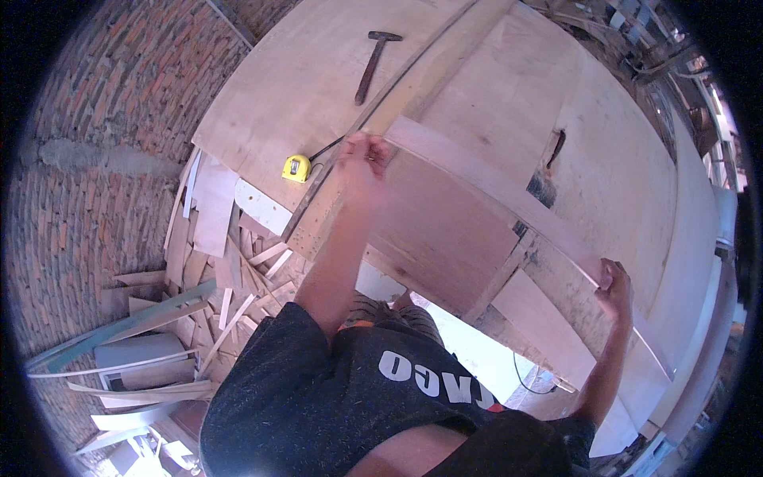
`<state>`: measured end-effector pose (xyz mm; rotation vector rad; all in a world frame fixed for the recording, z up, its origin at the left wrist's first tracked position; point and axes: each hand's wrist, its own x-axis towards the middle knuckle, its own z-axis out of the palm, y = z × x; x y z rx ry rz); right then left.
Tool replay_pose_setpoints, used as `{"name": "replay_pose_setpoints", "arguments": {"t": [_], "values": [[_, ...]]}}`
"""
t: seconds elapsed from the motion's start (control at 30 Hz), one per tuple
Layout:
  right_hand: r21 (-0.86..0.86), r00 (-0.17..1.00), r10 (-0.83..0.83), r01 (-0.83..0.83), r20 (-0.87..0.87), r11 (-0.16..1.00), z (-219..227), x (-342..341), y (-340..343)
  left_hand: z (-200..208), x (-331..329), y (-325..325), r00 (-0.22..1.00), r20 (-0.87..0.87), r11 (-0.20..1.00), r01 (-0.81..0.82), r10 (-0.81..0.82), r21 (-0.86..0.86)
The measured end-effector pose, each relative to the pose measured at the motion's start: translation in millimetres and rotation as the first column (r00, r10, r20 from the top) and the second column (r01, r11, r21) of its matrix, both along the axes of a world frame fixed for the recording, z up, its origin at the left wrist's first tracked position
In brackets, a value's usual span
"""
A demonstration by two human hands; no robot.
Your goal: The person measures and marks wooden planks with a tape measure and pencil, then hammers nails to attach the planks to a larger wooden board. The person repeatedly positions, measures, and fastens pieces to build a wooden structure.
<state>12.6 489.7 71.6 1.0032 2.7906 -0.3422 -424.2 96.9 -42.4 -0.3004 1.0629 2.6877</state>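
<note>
Long pale strip of wood spans the space between two hands

A brick wall (95, 230) rises on the left; the wooden tabletop (493, 87) spreads ahead of the person; offcuts (214, 199) crowd its left side; a brown panel (445, 222) sits along the near side of the pale strip (493, 187), which runs slantwise over the tabletop from the left hand past the right; a hammer (373, 67) lies toward the far side; the right hand (613, 292) is closed, its fingers curled over the strip's edge; the left hand (366, 155) is bunched at the strip's far-left end, though whether it grips I cannot tell; a yellow tape measure (296, 168) rests just beside it.
</note>
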Motion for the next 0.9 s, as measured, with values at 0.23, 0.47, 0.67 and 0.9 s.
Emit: {"name": "replay_pose_setpoints", "arguments": {"t": [0.23, 0.47, 0.67, 0.9], "values": [[0.114, 0.999, -0.043, 0.040, 0.022, 0.993, -51.1, 9.6, 22.7, 20.8, -65.2, -67.5, 0.961, -0.240, 0.578, -0.273, 0.134, -0.769], [0.241, 0.990, -0.141, 0.141, -0.015, 0.960, -173.6, 4.6, 73.7, -0.8, -22.0, -43.1, 0.792, -0.600, 0.250, -0.561, -0.113, -0.789], [0.065, 0.966, -0.258, 0.256, 0.027, 0.965, -199.8, -19.0, 87.2, -30.6, 10.6, -18.8, 0.463, -0.663, 0.291, -0.644, -0.588, -0.708], [0.187, 0.977, -0.202, 0.211, -0.068, 0.959, -210.7, 2.9, 82.4, -52.7, 46.8, 50.3, 0.385, -0.600, 0.469, -0.385, -0.701, -0.795]]}}
